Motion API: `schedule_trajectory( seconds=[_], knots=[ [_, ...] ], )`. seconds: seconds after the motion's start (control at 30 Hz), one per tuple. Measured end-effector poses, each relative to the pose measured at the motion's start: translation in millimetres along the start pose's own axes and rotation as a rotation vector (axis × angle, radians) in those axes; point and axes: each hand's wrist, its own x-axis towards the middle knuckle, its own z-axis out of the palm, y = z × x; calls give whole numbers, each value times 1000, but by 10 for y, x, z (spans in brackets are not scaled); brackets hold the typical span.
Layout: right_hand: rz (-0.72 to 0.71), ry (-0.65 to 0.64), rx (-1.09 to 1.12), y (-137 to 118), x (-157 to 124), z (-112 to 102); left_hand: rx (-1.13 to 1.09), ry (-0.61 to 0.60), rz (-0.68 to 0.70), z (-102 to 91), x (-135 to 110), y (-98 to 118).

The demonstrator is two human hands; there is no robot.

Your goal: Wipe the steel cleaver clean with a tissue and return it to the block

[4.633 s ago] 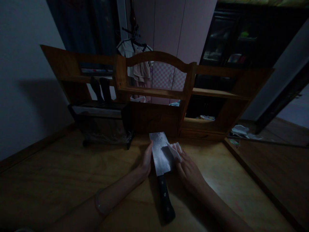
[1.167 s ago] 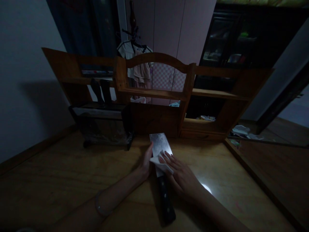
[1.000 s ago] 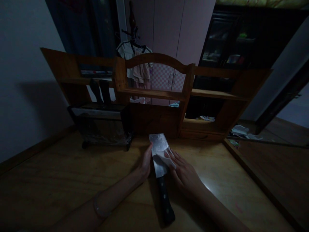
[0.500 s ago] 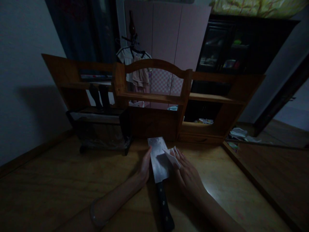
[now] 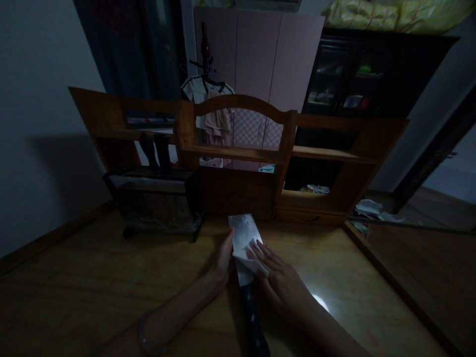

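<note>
Cleaver: broad rectangular cleaver with a grey metal blade (image 5: pixel 241 228), flat face up between the two hands over the pale yellow-brown wooden tabletop (image 5: pixel 122 277); whether the blade touches the wood or sits just above it, I cannot tell.
Long axis: roughly away from the person; blade at the far end, black riveted handle (image 5: pixel 252 317) at the near end, its butt slightly to the right.
Cloth: thin white folded cloth or tissue (image 5: pixel 250 261), laid across the blade's near half, the far half bare with pale blotches.
Right hand: bare right hand (image 5: pixel 281 280), right of the cleaver; fingers together and nearly straight, holding the cloth against the blade's face.
Left hand: bare left hand (image 5: pixel 223 257), along the blade's left long edge, touching it near the fingertip; most fingers hidden, so how firmly they grip cannot be told.
Key relation: blade directly beneath the right fingers, cloth between; those fingers point across the long axis, up and left. The right hand is the nearer to the blade's middle, the left keeping to the edge.
Handle: in neither hand, between the forearms.
Knife holder: black-framed knife holder (image 5: pixel 159 206) with two dark handles upright, left of the cleaver, well apart.
Shelf: brown wooden shelf unit (image 5: pixel 238 153), beyond the blade's far end.
</note>
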Motion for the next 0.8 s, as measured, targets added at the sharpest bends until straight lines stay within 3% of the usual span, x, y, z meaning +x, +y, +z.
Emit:
schedule_trajectory(
  seconds=[0.6, 0.7, 0.8],
  knots=[
    [182, 211, -192, 265, -77, 184, 28, -14, 56, 110, -96, 39],
    [103, 211, -167, 131, -65, 96, -7, -10, 57, 99, -82, 34],
    [-36, 69, -78, -61, -39, -4, -84, -74, -31, 53, -35, 27]
  ],
)
